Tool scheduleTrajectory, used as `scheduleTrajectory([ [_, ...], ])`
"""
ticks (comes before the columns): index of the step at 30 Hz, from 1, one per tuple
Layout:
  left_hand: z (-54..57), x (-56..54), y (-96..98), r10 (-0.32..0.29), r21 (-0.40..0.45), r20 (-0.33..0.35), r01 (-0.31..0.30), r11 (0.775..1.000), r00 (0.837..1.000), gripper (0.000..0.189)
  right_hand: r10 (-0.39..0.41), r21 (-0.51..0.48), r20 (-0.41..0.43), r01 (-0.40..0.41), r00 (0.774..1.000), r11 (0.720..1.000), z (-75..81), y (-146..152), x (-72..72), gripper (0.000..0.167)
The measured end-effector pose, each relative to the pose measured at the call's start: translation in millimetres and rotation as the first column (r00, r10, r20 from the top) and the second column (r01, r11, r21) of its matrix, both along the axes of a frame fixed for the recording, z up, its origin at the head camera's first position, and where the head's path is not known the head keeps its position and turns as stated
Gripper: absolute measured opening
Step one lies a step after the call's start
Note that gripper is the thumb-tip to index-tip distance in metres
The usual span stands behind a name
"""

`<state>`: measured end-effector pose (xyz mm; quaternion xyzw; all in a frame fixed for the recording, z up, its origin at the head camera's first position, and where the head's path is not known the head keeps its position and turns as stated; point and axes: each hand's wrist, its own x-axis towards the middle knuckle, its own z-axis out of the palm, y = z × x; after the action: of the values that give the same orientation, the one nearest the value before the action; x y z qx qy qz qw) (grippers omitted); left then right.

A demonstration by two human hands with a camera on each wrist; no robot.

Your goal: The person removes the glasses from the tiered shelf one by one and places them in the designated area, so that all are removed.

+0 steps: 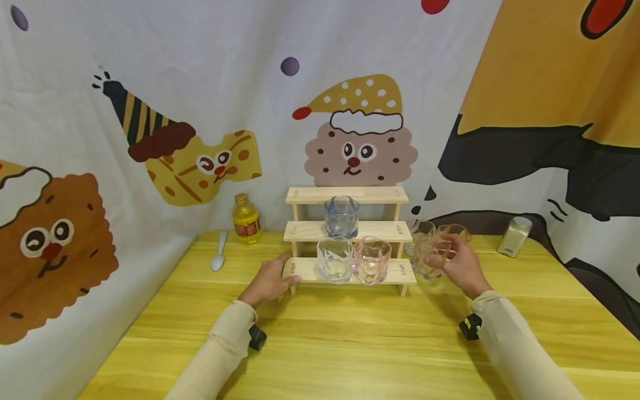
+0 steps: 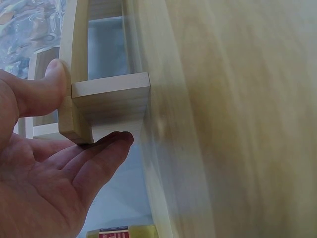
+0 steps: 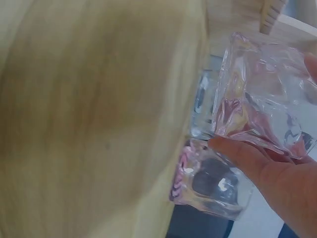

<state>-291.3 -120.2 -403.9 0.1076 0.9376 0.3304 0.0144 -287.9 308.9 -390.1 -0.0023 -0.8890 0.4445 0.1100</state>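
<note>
A three-step wooden display rack (image 1: 350,228) stands at the back of the table. My left hand (image 1: 270,282) grips the left end of its lowest step (image 2: 74,114), the thumb on top and the fingers underneath. A blue glass (image 1: 342,218) stands on the middle step; a clear glass (image 1: 335,261) and a pink glass (image 1: 371,261) share the lowest one. Right of the rack, my right hand (image 1: 462,265) holds a pink-tinted glass (image 3: 262,94). Just behind it stand a pinkish glass (image 3: 210,183) and a clear glass (image 3: 203,106), partly hidden.
A bottle of yellow liquid (image 1: 246,220) stands at the back left beside a pale spoon (image 1: 218,253). At the back right is a jar with a white lid (image 1: 515,237). A printed curtain (image 1: 260,50) hangs behind the table (image 1: 360,344).
</note>
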Motion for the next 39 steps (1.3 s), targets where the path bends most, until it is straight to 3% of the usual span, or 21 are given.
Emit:
scheduleTrajectory([
  [10,0.5,0.7,0.1,-0.004,0.007,-0.002,0.004,1.0,1.0,0.065,0.049,-0.031,0.012,-0.049,0.999,0.998,-13.2,-1,-7.2,0.084],
  [23,1.6,1.2,-0.4,-0.009,0.002,-0.012,0.009,1.0,1.0,0.064,0.069,-0.075,0.058,-0.065,0.996,0.995,-13.6,-1,-11.0,0.084],
  [39,1.8,0.7,-0.3,-0.014,0.0,0.008,0.014,1.0,1.0,0.067,0.031,0.076,0.087,-0.038,0.996,0.996,-9.2,3,-17.0,0.085],
])
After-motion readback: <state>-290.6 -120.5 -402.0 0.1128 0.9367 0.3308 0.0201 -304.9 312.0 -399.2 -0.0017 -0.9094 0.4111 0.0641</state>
